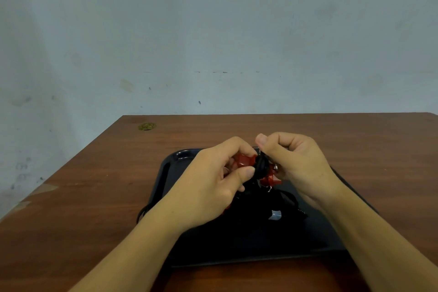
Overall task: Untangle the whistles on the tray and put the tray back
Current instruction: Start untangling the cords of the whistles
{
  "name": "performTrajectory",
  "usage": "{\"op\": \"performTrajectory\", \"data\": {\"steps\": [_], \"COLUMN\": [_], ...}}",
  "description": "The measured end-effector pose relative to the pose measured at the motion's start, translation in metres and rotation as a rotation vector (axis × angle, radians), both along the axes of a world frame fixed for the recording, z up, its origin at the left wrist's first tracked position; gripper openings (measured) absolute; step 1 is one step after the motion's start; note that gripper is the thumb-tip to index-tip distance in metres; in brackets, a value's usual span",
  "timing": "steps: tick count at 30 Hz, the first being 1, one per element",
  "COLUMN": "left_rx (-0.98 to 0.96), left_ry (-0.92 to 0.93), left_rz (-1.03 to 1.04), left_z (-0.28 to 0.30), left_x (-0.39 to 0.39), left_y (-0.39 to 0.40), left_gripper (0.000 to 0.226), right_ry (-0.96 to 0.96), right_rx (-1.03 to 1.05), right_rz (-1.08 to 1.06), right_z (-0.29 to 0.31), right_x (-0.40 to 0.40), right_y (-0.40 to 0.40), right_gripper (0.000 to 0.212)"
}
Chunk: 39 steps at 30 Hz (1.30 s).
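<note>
Your left hand (214, 180) is curled round a red whistle (246, 161), thumb tip pressed up against the black cord knot (260, 167) in the middle. Your right hand (294, 163) is closed too, thumb and forefinger pinching the cord at the top of that knot. Both hands sit touching the bundle from either side, held just above the black tray (176, 157).

A second red whistle (271, 179) hangs just below the knot, between your hands, with a small metal ring visible at its lower edge. A sliver of red shows under your left palm; can't tell whether that's a third whistle.

More black cord (288, 199) lies slack on the tray surface below your hands, hard to trace against the dark plastic. A small pale translucent piece (275, 215) sits on the tray near your right wrist; too blurred to identify. One loop of cord (142, 212) spills over the tray's left edge onto the bench.

Tray sits flat on the brown wooden bench (94, 197), near its front. Round brass-coloured fitting (147, 126) in the bench's far left corner. Scuffed pale wall (213, 31) behind.
</note>
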<state>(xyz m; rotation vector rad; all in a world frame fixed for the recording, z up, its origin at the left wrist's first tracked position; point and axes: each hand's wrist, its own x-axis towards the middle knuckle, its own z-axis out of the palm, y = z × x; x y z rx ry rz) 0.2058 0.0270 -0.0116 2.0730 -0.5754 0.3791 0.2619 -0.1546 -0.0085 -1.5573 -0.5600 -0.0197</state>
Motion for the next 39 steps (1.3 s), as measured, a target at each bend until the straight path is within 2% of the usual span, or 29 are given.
{"op": "performTrajectory", "data": {"steps": [5,8,12,17,20,26,31,35,39], "left_rx": [-0.089,-0.263,-0.472,-0.614,-0.585,-0.476,-0.394,-0.339,-0.239], "left_ry": [0.005,0.029,0.174,0.279,0.227,0.040,-0.051,-0.128,-0.189], "left_rz": [0.067,0.125,0.114,0.038,0.043,0.000,-0.019,0.022,0.065], "left_z": [-0.005,-0.006,-0.001,0.001,-0.002,-0.003,-0.003,-0.003,0.000], "left_x": [0.001,0.004,0.005,0.003,0.004,0.003,0.002,0.000,-0.003], "left_y": [-0.003,-0.008,-0.014,-0.018,-0.015,-0.014,-0.015,-0.016,-0.015], "left_gripper": [0.017,0.019,0.007,0.023,0.014,0.016,0.011,0.011,0.015], "right_ry": [0.054,0.029,-0.079,-0.224,-0.222,-0.013,0.161,0.208,0.336], "right_rx": [-0.040,0.022,0.081,0.024,-0.032,0.089,0.212,0.217,0.295], "right_rz": [0.016,-0.018,-0.136,-0.215,-0.189,-0.079,0.050,0.076,0.111], "right_z": [-0.001,-0.002,0.000,0.001,0.001,0.005,0.004,0.003,0.002], "right_x": [-0.004,-0.005,-0.007,-0.010,-0.012,-0.010,-0.011,-0.012,-0.013], "right_y": [0.006,0.013,0.016,0.014,0.014,0.013,0.013,0.016,0.020], "right_gripper": [0.040,0.046,0.040,0.032,0.028,0.036,0.056,0.060,0.043]}}
